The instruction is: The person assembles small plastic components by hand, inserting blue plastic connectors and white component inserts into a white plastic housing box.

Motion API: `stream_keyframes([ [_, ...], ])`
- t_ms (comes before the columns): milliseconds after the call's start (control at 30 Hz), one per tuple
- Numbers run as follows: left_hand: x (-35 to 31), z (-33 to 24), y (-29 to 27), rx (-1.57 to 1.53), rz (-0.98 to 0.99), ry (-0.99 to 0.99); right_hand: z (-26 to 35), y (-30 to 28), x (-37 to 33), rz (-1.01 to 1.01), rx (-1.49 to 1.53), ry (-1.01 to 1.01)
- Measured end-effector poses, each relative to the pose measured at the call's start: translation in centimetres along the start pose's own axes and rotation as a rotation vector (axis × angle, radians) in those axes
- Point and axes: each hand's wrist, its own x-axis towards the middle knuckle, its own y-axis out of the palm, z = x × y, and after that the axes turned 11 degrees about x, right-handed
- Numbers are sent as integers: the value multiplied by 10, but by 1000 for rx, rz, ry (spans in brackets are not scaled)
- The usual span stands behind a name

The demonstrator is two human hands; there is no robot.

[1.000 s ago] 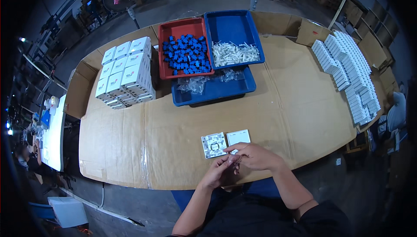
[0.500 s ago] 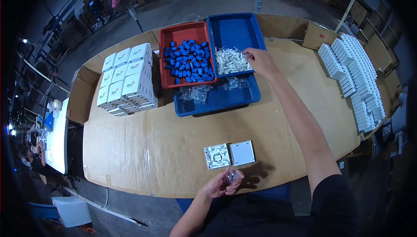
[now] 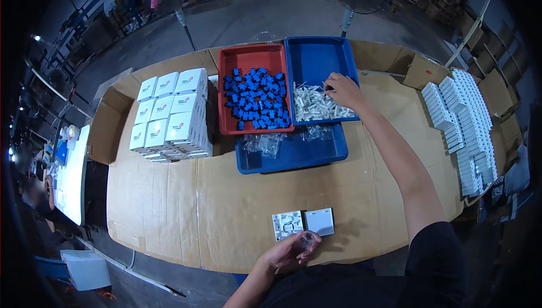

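My left hand (image 3: pixel 287 250) is closed round a small clear plastic bag (image 3: pixel 309 239), near the table's front edge. Just beyond it lie two square white plastic pieces: an open box base (image 3: pixel 287 226) with a dark ring-shaped detail inside, and a flat cover (image 3: pixel 320 221) to its right. My right arm reaches far out to the upper blue tray (image 3: pixel 319 54). There my right hand (image 3: pixel 343 89) is over the heap of small white tube-like parts (image 3: pixel 313 105), fingertips pinched together. What is between those fingertips is too small to make out.
A red tray (image 3: pixel 253 54) of blue clip-like parts stands left of the blue tray. Clear bags lie in a lower blue tray (image 3: pixel 293 158). White boxes (image 3: pixel 169 108) are stacked at left, white plastic units (image 3: pixel 460 127) at right. Cardboard walls (image 3: pixel 110 122) edge the table.
The whole view has shifted, so the table sits lower in the picture. My right hand stays at the white parts, its fingers lower over the heap. The left hand still holds the bag.
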Motion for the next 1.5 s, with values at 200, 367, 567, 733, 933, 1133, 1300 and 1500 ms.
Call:
stream_keyframes([
  [200,16,-16,-5,-12,31,44,-2,-9,-4,5,300,174],
  [367,25,-31,-5,-99,-112,161,41,-21,-27,-191,489,231],
  [567,37,-85,21,-203,-495,301,163,-14,-120,-105,802,285],
  [733,32,-98,29,32,-473,369,209,-7,-192,-105,1034,476],
  [933,17,-90,56,144,-548,398,240,-55,-203,-59,946,361],
  [1133,6,-84,69,203,-519,413,261,-81,-183,62,845,181],
  [1300,-3,-76,74,211,-482,423,278,-82,-168,142,917,28],
  [1500,3,-79,54,272,-443,457,266,-73,-154,451,939,-64],
])
